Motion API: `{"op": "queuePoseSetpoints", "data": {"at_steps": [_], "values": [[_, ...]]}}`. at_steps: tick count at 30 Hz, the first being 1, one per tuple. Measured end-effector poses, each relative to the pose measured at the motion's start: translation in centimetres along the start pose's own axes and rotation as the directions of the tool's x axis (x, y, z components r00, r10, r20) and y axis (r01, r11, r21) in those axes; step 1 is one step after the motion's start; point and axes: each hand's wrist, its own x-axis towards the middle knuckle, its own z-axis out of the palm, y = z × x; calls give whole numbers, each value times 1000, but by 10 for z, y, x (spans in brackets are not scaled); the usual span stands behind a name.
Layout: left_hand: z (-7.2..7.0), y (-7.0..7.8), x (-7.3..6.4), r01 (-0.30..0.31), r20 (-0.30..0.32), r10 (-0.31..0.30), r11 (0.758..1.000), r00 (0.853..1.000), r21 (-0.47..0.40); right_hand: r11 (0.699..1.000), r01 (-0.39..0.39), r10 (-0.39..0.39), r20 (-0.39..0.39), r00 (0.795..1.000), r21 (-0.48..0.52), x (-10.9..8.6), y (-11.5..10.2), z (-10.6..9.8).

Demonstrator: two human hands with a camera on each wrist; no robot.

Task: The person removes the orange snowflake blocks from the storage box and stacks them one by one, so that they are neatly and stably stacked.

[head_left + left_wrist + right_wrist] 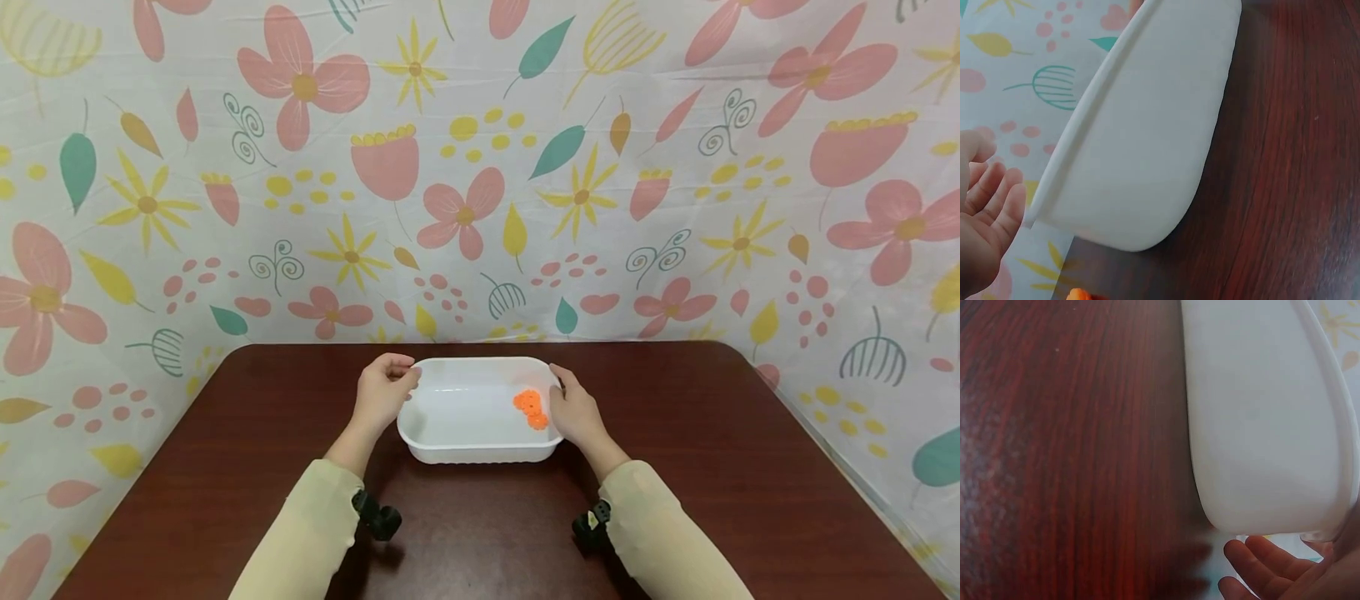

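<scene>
Orange showed in a small bit (1079, 294) at the lower edge of the left wrist view, apparently on the desk (465, 521) beyond the tray's left end; what it was could not be told, and a leftward push might have knocked it away. The left hand (381, 396) had its fingers partly curled and its thumb at the rim, in what seemed a light pinch near the corner; with so little rim taken, that end could have slipped if raised. The white plastic tray (480, 454) spanned the space between the two hands, upright, and whether its base was touching the desk could not be made out. Inside, toward the right end, lay a cluster of scalloped orange pieces (531, 408); being loose, they could have slid across the bare floor if one end went higher. The right hand (579, 415) gripped the right end more fully, thumb over the rim and fingers outside, some below it. That firmer hold might have lifted its side first, tipping the load leftward.
</scene>
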Motion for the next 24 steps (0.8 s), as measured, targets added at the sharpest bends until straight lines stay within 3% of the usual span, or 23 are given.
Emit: {"op": "queuePoseSetpoints", "data": {"at_steps": [10,19,24], "values": [[19,2,-1,-23,42,24,1000,999,-12,1000,-8,8,13,1000,11,1,0,0],[41,3,-2,-50,93,45,997,995,53,1000,-7,7,4,1000,7,2,-1,1],[55,6,-3,-97,123,84,989,989,110,1000,-2,2,2,1000,4,2,-1,1]]}}
